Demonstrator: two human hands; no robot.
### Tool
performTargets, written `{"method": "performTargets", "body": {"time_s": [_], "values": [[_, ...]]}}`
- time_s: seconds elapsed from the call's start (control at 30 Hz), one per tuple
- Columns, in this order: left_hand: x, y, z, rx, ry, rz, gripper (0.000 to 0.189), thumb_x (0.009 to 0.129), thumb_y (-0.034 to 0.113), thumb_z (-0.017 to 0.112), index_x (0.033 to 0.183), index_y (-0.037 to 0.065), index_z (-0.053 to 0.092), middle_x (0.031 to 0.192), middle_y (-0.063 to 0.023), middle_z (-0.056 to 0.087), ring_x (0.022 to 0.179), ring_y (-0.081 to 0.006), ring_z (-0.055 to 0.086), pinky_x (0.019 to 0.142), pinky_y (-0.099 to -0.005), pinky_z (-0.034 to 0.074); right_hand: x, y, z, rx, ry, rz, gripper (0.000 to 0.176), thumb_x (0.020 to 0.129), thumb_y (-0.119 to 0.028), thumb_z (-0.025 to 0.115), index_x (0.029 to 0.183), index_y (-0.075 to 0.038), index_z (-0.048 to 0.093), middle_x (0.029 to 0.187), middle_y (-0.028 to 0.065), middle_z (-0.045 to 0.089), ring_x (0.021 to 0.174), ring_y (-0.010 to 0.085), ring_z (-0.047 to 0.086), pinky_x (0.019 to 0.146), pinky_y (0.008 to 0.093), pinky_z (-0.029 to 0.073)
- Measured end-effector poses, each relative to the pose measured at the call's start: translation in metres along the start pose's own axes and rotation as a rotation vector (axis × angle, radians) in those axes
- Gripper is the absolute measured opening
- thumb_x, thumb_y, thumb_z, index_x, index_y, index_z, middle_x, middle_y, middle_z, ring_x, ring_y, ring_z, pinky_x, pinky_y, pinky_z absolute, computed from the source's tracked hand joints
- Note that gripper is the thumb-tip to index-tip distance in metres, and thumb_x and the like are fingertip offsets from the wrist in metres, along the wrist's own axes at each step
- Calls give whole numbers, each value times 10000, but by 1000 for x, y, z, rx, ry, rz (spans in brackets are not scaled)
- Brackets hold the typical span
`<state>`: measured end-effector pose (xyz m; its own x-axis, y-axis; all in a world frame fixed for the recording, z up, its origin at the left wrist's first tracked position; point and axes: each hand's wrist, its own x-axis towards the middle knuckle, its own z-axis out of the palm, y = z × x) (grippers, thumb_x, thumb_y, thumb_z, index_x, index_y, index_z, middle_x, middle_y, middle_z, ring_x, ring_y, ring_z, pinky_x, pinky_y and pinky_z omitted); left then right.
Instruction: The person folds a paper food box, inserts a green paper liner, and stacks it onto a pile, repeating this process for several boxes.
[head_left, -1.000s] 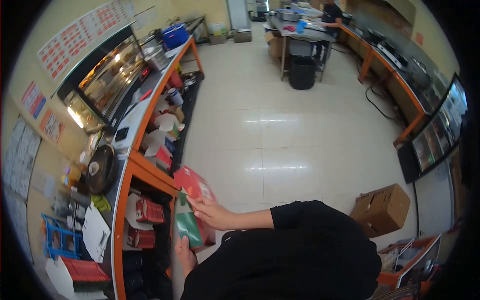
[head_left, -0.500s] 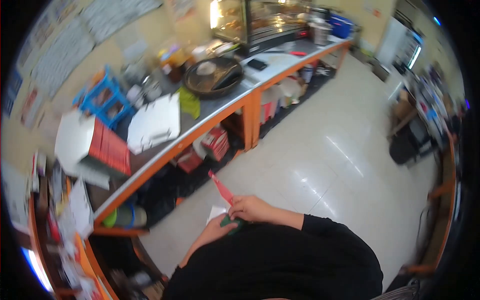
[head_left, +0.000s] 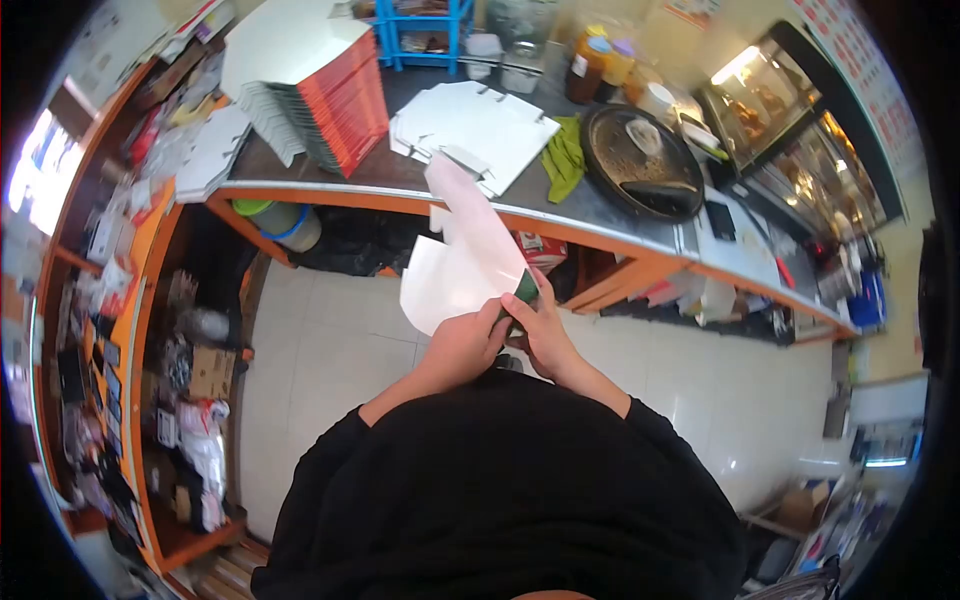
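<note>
A white cardboard box blank [head_left: 455, 275], partly folded, is held in front of my body. One corner of it shows a dark green outer side. My left hand [head_left: 465, 345] grips its lower edge with the thumb pressed on the card. On the green corner, the fingers of my right hand [head_left: 545, 335] are closed, its thumb close to the left one. Beyond the blank, a stack of flat white blanks [head_left: 465, 130] lies on the counter. Left of it stands a pile of nested folded boxes [head_left: 345, 105], red on one face and green below.
The dark counter [head_left: 420, 178] has an orange wooden edge. It carries a green cloth [head_left: 566, 160], a round black pan [head_left: 645, 165], a phone [head_left: 720, 221], a blue rack [head_left: 420, 35] and a lit glass food display [head_left: 800, 120]. Cluttered orange shelves [head_left: 140, 330] stand at left.
My view has turned left, so the counter now lies straight ahead. The blank, earlier seen edge-on as a narrow red strip, now shows its broad white face. Both hands still hold it.
</note>
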<state>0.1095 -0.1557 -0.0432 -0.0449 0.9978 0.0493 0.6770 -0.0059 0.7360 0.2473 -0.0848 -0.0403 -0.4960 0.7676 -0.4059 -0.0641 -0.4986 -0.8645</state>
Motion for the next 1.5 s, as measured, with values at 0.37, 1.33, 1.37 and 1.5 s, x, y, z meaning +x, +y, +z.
{"method": "performTargets", "body": {"time_s": [0.37,1.33,1.37,1.5], "values": [[-53,0,-23,483,1183,-291,280,842,63,638,1122,56,642,1016,-127,647,965,-331,599,858,-406,471,95,-26,-23,-574,-822,-428,803,801,-134,713,1453,-102,244,1299,133,460,1130,215,510,967,334,424],[-187,51,49,-203,537,-1255,296,876,297,592,840,8,643,818,-169,683,835,-337,665,719,-439,498,15,47,-38,-442,-740,121,532,828,-120,496,1335,1,387,1193,123,499,1103,207,461,982,299,358],[-200,37,56,-369,617,-1123,354,842,353,640,957,19,619,965,-176,652,959,-338,625,799,-437,479,14,40,-32,-439,-736,154,535,826,-126,494,1335,2,390,1200,123,501,1110,211,467,984,303,362],[-227,23,68,-603,835,-558,1015,640,561,812,1389,62,342,1449,-189,343,1366,-361,320,1084,-457,297,8,15,-9,-326,-776,245,554,820,-158,489,1344,-2,398,1228,122,513,1145,226,484,998,322,370]]}}
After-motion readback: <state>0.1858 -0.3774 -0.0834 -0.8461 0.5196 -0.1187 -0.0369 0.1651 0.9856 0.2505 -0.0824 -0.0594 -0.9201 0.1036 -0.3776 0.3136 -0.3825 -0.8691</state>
